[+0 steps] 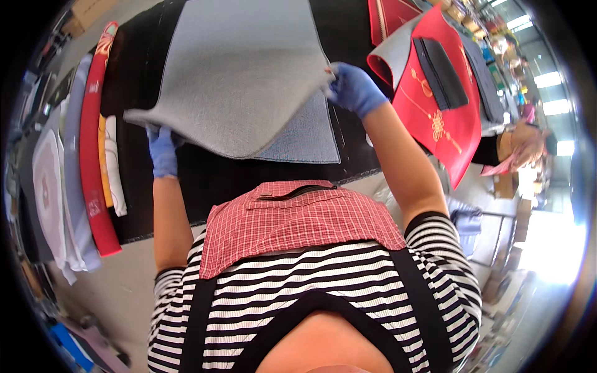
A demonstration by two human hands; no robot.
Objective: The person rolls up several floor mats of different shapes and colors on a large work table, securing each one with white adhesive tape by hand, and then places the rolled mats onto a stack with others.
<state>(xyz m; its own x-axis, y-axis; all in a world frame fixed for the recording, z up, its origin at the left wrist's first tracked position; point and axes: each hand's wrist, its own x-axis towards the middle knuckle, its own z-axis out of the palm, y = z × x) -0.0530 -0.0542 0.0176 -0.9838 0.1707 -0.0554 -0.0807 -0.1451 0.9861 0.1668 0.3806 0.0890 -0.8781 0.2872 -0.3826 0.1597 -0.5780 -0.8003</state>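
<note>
A grey floor mat is raised at its near edge, which curves and sags in the middle. My right hand, in a blue glove, pinches its near right corner. At the near left corner my left hand, gloved in blue too, is closed on the mat from below, its fingertips hidden under the edge. Beneath lies a second, blue-grey mat, flat on the black table, with only its near right part showing. The right fingertips are slightly blurred.
Along the table's left side lie a long red rolled mat, a yellow strip and a white piece. To the right, a patterned red mat curls up with a black folded piece on it. Another person's hand is at far right.
</note>
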